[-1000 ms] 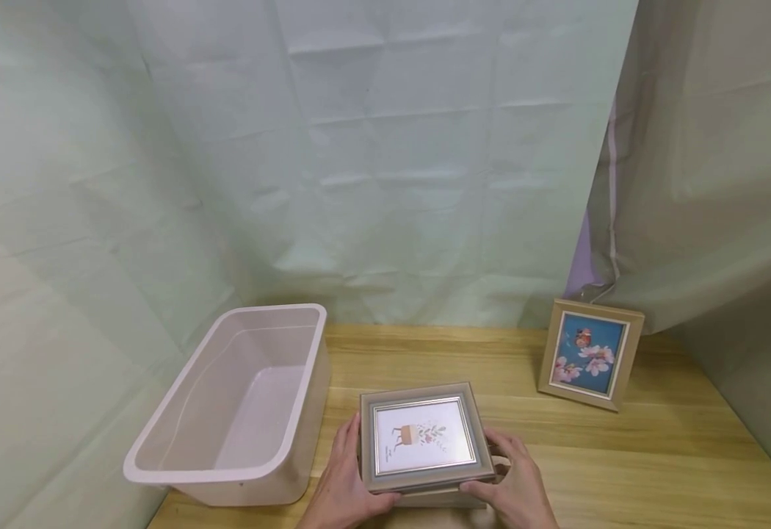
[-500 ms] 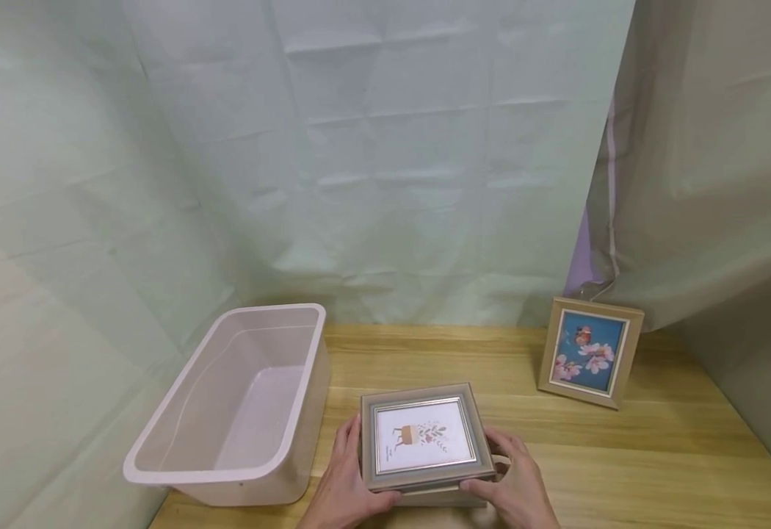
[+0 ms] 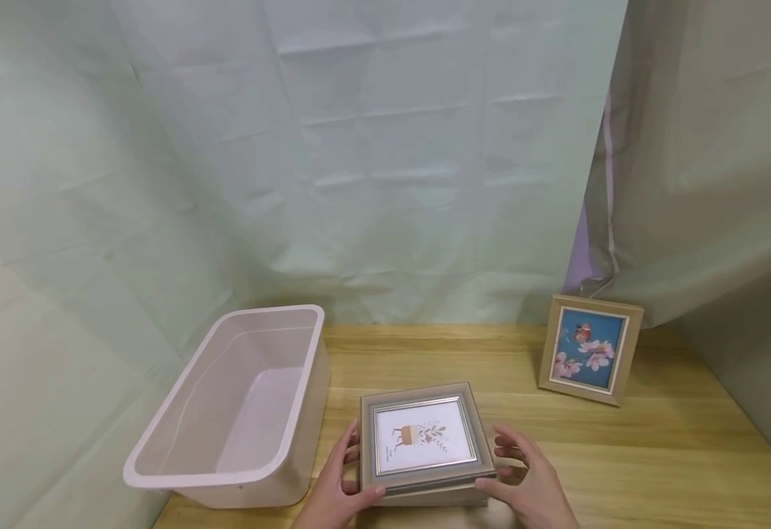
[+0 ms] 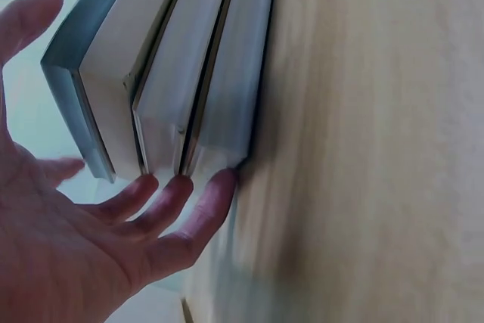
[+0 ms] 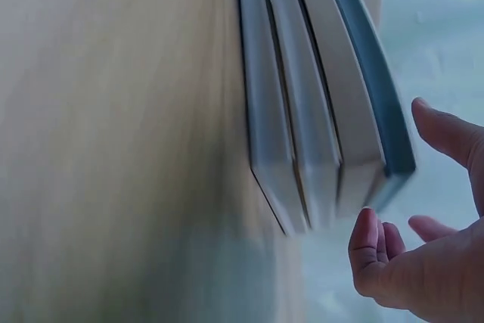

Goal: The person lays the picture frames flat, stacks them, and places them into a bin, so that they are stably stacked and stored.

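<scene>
A stack of picture frames lies flat on the wooden table in front of me. On top is a taupe frame (image 3: 425, 437) with a silver inner edge and a print of a potted plant. Under it, several pale layers (image 4: 208, 66) show in the left wrist view. My left hand (image 3: 335, 485) is spread at the stack's left side, its lower fingertips at or very near the layers' edges. My right hand (image 3: 527, 481) stands just off the right side, with loosely bent fingers and a gap between thumb and frame in the right wrist view.
A whitish plastic tub (image 3: 227, 400) stands left of the stack, nothing seen inside. At the back right, a gold-toned frame (image 3: 590, 351) with a bird and blossoms stands leaning back. Pale curtains (image 3: 385, 162) hang behind the wooden table (image 3: 650, 463).
Both hands have loosened from the stack's sides and drawn slightly outward, the right one more clearly. The stack has stayed in place.
</scene>
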`<action>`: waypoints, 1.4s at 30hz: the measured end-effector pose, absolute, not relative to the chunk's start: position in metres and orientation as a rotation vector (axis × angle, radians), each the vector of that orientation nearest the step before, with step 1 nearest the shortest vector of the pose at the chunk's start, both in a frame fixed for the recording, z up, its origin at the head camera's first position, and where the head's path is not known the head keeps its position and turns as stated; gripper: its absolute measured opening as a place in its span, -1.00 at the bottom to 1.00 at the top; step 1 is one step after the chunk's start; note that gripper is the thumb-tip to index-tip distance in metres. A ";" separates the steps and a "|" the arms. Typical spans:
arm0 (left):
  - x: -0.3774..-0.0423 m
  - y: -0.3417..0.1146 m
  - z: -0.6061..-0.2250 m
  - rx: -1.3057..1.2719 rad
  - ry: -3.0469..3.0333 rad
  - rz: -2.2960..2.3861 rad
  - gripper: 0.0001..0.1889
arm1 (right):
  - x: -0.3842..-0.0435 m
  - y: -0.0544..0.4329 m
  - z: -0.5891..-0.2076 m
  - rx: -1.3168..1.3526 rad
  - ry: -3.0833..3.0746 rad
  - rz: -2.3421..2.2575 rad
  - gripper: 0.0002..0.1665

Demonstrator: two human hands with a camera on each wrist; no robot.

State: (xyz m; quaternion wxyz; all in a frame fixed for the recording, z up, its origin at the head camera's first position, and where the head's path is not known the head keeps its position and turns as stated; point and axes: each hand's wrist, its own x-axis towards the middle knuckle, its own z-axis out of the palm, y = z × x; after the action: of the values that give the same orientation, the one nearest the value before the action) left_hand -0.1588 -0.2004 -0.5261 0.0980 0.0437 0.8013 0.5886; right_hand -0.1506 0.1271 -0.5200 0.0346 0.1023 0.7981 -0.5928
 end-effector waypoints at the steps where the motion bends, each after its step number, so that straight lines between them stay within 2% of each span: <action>1: -0.158 -0.201 -0.527 0.128 2.367 1.743 0.22 | -0.150 0.132 -0.519 0.304 2.466 -1.825 0.13; 10: -0.156 -0.205 -0.527 0.099 2.380 1.736 0.05 | -0.151 0.190 -0.504 0.099 2.821 -1.876 -0.05; 14: -0.154 -0.205 -0.527 0.085 2.367 1.769 -0.01 | -0.161 0.222 -0.492 0.010 2.989 -1.856 -0.06; 25: -0.154 -0.206 -0.530 0.109 2.366 1.791 -0.02 | -0.207 0.307 -0.455 -0.040 3.398 -1.315 -0.06; 42: -0.153 -0.208 -0.530 0.128 2.367 1.778 -0.02 | -0.257 0.354 -0.440 -0.310 3.440 -1.096 0.05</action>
State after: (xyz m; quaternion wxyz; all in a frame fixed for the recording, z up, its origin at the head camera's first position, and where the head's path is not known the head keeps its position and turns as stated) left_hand -0.1535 -0.2078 -0.5298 0.0889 0.0431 0.7957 0.5976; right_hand -0.2574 0.3545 -0.4399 -0.2388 -0.0830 0.9219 -0.2936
